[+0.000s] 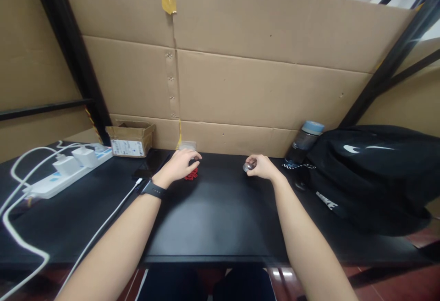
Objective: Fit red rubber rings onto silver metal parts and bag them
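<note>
My right hand (pixel 264 167) pinches a small, shiny, see-through round object (pixel 248 166) just above the black table (pixel 220 227); my fingers cover part of it, and its exact kind does not show. Over on the left, my left hand (pixel 179 164) has its thumb and fingers apart. Right under it lies a red, folded or coiled thing (pixel 191 175), partly hidden by the hand; whether they touch I cannot tell. Behind that hand, a small pale clear item (pixel 187 145) stands against the cardboard wall. A dark watch (pixel 153 189) is on my left wrist.
A white power strip (pixel 48 185) with chargers and white cables takes up the left side. An open cardboard box (pixel 132 140) stands at the back left, near a dark phone-like slab (pixel 146 170). A blue-lidded bottle (pixel 302 144) and a black bag (pixel 374 177) occupy the right.
</note>
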Available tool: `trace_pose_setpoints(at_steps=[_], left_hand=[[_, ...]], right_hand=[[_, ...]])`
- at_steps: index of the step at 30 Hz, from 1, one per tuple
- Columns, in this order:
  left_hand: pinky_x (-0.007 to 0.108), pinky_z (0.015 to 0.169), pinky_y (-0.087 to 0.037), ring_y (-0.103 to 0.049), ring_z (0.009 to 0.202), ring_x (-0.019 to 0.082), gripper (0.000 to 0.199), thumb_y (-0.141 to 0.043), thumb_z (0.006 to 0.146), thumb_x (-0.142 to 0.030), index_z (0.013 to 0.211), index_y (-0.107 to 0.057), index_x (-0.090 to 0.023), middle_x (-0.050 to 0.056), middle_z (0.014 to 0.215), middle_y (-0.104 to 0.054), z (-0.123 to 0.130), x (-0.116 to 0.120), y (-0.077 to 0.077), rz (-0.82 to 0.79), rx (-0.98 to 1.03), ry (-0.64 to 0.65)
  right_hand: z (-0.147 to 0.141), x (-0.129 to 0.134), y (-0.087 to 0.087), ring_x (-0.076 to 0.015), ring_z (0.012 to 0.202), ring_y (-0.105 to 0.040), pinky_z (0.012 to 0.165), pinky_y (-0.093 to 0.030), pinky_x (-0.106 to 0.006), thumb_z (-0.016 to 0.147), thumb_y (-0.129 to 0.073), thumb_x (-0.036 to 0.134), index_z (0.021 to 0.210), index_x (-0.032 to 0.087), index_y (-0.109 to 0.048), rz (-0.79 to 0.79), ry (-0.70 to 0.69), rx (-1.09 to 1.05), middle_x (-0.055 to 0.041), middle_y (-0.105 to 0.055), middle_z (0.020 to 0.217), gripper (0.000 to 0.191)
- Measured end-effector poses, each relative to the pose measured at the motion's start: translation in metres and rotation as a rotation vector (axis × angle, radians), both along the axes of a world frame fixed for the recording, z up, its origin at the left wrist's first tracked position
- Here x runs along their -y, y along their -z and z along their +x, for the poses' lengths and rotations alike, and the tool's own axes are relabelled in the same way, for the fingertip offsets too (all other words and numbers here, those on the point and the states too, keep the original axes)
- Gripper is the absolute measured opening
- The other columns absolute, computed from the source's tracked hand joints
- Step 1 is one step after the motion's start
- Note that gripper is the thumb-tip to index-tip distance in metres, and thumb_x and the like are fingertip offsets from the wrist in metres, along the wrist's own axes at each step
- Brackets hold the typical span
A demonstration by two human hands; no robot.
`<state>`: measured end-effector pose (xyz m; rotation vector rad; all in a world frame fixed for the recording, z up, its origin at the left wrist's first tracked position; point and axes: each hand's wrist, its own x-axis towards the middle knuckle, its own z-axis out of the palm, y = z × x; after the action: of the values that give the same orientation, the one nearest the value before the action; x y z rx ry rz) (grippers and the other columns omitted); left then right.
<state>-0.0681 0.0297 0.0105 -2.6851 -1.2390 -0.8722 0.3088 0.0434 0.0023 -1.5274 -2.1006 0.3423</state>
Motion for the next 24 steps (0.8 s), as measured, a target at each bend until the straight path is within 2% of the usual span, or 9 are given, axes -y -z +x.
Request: trace_pose_setpoints(at_steps=[4,10,24], left_hand=[[0.039,0.095,-0.048,-0.064,0.104,0.024,0.021,-0.055,0.093,-0.032,0.105,-0.068,-0.023,0.006,0.107,-0.072,0.0005,0.0006,0.0001,0.006,-0.004,-0.001],[0.038,0.094,-0.048,-0.064,0.105,0.024,0.020,-0.055,0.093,-0.033,0.104,-0.069,-0.024,0.005,0.107,-0.072,0.0007,0.0012,0.0005,-0.005,0.001,-0.007],[0.038,0.094,-0.048,-0.064,0.104,0.024,0.021,-0.054,0.093,-0.032,0.105,-0.069,-0.024,0.005,0.107,-0.072,-0.0002,-0.0016,0.0035,0.002,-0.003,0.000]], right_hand=[[-0.0001,0.0008,-0.0013,-0.0186,0.077,-0.070,0.070,-0.051,-0.025,0.054,-0.078,0.020,0.092,0.019,-0.071,-0.011,-0.003,-0.011,-0.0010,-0.074,0.086,0.040],[0.0008,0.0023,-0.0029,-0.0159,0.071,-0.069,0.069,-0.051,-0.024,0.054,-0.078,0.018,0.104,0.020,-0.065,-0.014,-0.021,-0.050,0.0007,-0.074,0.086,0.052],[-0.0007,0.0068,-0.0068,-0.0156,0.071,-0.069,0.066,-0.050,-0.022,0.053,-0.080,0.020,0.102,0.022,-0.064,-0.024,-0.013,-0.058,0.0015,-0.073,0.085,0.052]])
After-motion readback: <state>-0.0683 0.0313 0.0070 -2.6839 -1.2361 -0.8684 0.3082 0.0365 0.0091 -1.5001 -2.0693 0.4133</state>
